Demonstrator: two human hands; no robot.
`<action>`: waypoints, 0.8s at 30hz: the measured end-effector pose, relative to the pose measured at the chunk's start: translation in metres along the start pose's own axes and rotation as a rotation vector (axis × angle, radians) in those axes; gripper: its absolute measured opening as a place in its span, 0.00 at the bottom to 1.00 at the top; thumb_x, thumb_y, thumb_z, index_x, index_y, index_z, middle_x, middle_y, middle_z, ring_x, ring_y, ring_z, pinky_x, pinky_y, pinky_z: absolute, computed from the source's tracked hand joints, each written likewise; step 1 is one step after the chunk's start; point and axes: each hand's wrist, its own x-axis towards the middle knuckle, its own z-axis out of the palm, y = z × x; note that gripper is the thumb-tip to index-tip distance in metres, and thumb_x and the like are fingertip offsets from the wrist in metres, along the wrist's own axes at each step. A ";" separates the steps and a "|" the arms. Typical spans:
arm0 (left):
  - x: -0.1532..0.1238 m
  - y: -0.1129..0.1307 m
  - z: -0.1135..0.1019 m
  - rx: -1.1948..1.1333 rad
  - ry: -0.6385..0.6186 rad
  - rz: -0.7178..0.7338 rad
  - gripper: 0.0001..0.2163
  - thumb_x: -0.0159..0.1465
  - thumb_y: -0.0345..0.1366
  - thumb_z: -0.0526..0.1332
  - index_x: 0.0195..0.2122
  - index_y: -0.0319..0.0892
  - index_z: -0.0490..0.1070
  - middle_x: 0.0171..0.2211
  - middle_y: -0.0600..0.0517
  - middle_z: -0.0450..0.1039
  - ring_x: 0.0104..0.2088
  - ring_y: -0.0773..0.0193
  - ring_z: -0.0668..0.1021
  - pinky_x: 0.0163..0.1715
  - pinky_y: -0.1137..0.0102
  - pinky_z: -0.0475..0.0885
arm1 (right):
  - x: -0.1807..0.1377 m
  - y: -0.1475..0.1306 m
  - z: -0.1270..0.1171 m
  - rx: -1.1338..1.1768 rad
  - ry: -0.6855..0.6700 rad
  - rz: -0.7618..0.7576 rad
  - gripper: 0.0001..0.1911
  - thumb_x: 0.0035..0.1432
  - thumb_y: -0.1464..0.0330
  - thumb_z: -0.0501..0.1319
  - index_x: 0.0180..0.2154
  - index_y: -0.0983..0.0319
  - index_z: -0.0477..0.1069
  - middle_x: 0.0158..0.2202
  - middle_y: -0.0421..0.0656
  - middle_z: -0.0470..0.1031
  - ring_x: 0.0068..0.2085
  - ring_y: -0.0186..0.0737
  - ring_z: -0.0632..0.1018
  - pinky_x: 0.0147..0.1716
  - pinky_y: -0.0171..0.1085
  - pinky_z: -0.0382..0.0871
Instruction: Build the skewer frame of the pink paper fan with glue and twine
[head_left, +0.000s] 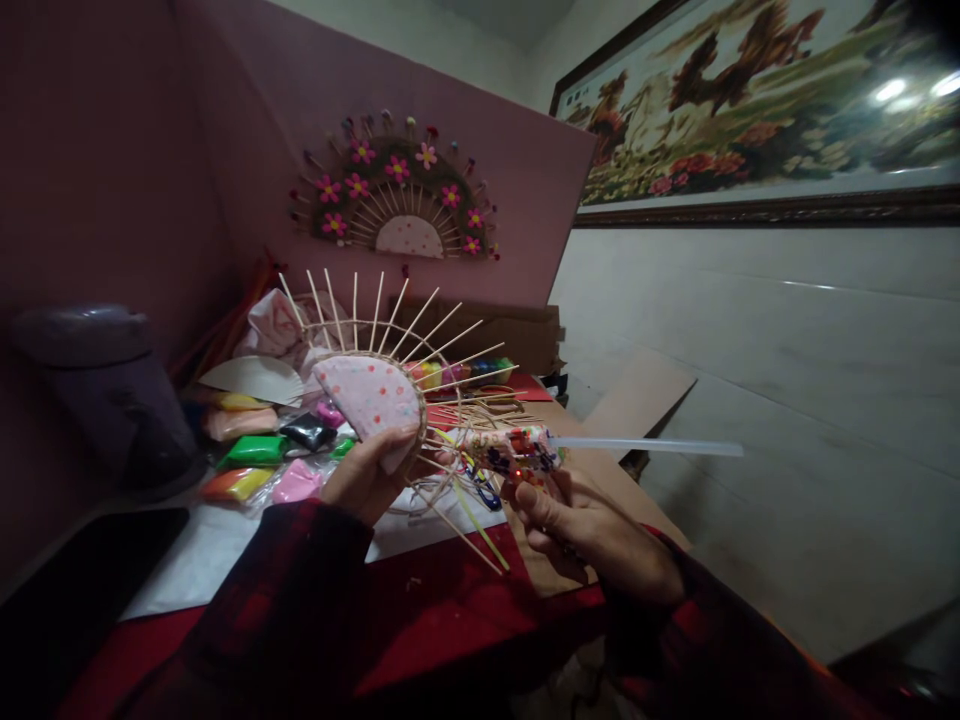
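My left hand (371, 475) grips the lower edge of a half-round fan frame (367, 395), raised above the table. Its base is covered in pale pink spotted cloth, and thin sticks fan out from it with a cord woven across them. My right hand (559, 510) is wrapped round the handle of a hot glue gun (510, 448) with a colourful pattern and a small red light. A long translucent glue stick (652, 445) juts out of its back to the right. The gun's nozzle points left at the frame's lower right edge; whether they touch I cannot tell.
Bags of coloured clay (251, 450) and a white fan-shaped piece (251, 380) lie left, beside a lidded container (112, 390). Loose sticks and scissors (502, 400) lie behind the gun. A flower-decorated fan (397, 190) is on the pink board (525, 200) at the back.
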 end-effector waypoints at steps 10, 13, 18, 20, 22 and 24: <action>0.000 0.000 0.000 0.018 0.013 0.006 0.07 0.53 0.30 0.58 0.31 0.35 0.74 0.28 0.46 0.76 0.29 0.56 0.78 0.34 0.63 0.74 | 0.003 -0.001 0.001 -0.018 -0.007 0.014 0.25 0.50 0.45 0.56 0.26 0.62 0.58 0.18 0.34 0.60 0.15 0.25 0.62 0.12 0.27 0.54; 0.000 0.000 -0.001 0.026 -0.002 0.003 0.08 0.53 0.30 0.58 0.31 0.35 0.74 0.28 0.46 0.77 0.30 0.56 0.78 0.34 0.63 0.74 | 0.003 0.001 0.001 -0.016 -0.001 0.021 0.26 0.50 0.45 0.56 0.26 0.62 0.58 0.18 0.35 0.61 0.14 0.25 0.62 0.12 0.27 0.53; 0.000 0.000 -0.002 0.016 -0.012 -0.002 0.08 0.53 0.30 0.58 0.31 0.34 0.75 0.28 0.45 0.77 0.29 0.55 0.79 0.34 0.63 0.74 | 0.003 0.004 0.001 0.004 0.003 0.015 0.26 0.50 0.45 0.56 0.27 0.62 0.59 0.18 0.35 0.61 0.14 0.25 0.63 0.11 0.27 0.53; 0.000 0.000 -0.001 0.011 -0.020 0.002 0.08 0.53 0.30 0.58 0.31 0.34 0.75 0.27 0.45 0.76 0.29 0.55 0.79 0.34 0.63 0.74 | 0.003 0.005 0.001 0.007 -0.006 0.016 0.26 0.50 0.45 0.56 0.27 0.62 0.59 0.18 0.34 0.61 0.14 0.25 0.63 0.11 0.27 0.52; 0.000 0.000 -0.001 0.006 -0.021 0.002 0.08 0.53 0.30 0.58 0.31 0.34 0.75 0.27 0.45 0.76 0.29 0.55 0.79 0.35 0.63 0.74 | 0.003 0.005 0.001 0.012 -0.015 0.027 0.26 0.50 0.45 0.56 0.27 0.62 0.59 0.18 0.34 0.61 0.14 0.25 0.62 0.11 0.27 0.52; 0.000 0.000 0.000 0.003 -0.012 -0.006 0.08 0.53 0.30 0.58 0.31 0.34 0.74 0.27 0.45 0.76 0.29 0.55 0.79 0.35 0.62 0.74 | 0.004 0.006 0.001 0.018 -0.010 0.041 0.26 0.49 0.45 0.56 0.27 0.62 0.59 0.17 0.34 0.61 0.14 0.25 0.62 0.11 0.27 0.52</action>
